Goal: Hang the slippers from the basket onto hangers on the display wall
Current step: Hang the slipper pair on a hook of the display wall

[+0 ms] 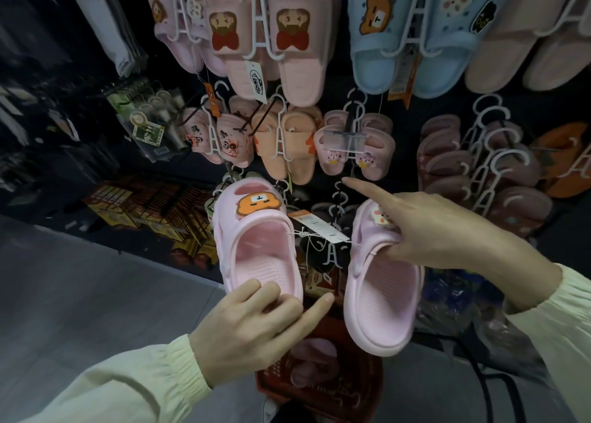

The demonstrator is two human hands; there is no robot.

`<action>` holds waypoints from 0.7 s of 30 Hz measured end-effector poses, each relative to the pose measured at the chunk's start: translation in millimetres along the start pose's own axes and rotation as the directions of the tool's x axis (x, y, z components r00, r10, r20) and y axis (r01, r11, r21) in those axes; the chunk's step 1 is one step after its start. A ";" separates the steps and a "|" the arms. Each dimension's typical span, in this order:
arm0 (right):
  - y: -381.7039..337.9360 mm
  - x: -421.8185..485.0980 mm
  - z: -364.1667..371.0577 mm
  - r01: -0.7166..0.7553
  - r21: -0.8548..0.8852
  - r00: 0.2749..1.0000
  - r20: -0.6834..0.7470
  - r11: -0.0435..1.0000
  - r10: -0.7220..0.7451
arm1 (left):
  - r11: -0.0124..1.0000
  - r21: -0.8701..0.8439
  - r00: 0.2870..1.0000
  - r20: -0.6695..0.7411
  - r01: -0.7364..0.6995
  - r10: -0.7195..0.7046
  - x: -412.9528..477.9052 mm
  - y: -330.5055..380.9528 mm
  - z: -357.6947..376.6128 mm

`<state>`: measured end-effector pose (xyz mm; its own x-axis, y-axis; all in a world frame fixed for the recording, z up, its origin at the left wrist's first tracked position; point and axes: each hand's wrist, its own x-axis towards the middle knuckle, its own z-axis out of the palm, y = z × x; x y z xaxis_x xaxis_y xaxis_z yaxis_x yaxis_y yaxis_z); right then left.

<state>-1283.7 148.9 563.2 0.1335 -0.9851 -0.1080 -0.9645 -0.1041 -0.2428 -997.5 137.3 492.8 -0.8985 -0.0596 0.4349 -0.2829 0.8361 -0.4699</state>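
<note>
**Pink pair held up in front of the display wall**

The two pink slippers are in the air, one in each hand, soles facing away and openings toward the camera. The bear slipper (256, 246), with an orange bear charm on its upper, is on the left. The second slipper (380, 301), with a pale charm, hangs a little lower on the right. A price tag (316, 226) on thin string spans the gap between them.

The left hand (252, 326) pinches the heel of the bear slipper between thumb and curled fingers, with its index finger stretched out toward the second slipper. The right hand (441, 230) grips the second slipper by its upper, thumb tucked inside the opening. Its index finger is straight and points up and left at a stack of bare white hangers (339, 205) just behind the pair.

Below the hands sits a red basket (319, 387) with another pink slipper (315, 358) lying in it. Pale yellow sleeves (128, 384) cover both arms.

The dark display wall (406, 118) carries rows of pairs on white hangers: a pink pair with red bows (300, 38) and a blue pair (377, 38) at the top, then an orange pair (271, 141) and a small pink pair (335, 154) beneath. Grey floor (80, 294) lies to the left.
</note>
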 end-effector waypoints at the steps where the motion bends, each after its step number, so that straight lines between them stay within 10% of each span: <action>1: -0.6 -0.1 0.8 0.002 0.003 1.000 -0.001 1.000 -0.002 | 1.000 -0.006 1.000 -0.002 -0.009 0.009 1.3 0.9 -0.3; 21: -18.1 4.3 -8.6 0.178 -0.038 0.983 0.040 0.983 -0.177 | 0.963 -0.047 0.962 -0.069 -0.267 0.263 13.4 27.7 6.0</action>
<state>-1267.7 145.4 575.3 0.3108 -0.9450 -0.1020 -0.9333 -0.2831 -0.2210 -1019.4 156.4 481.0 -0.9158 0.2007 0.3478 -0.0165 0.8466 -0.5320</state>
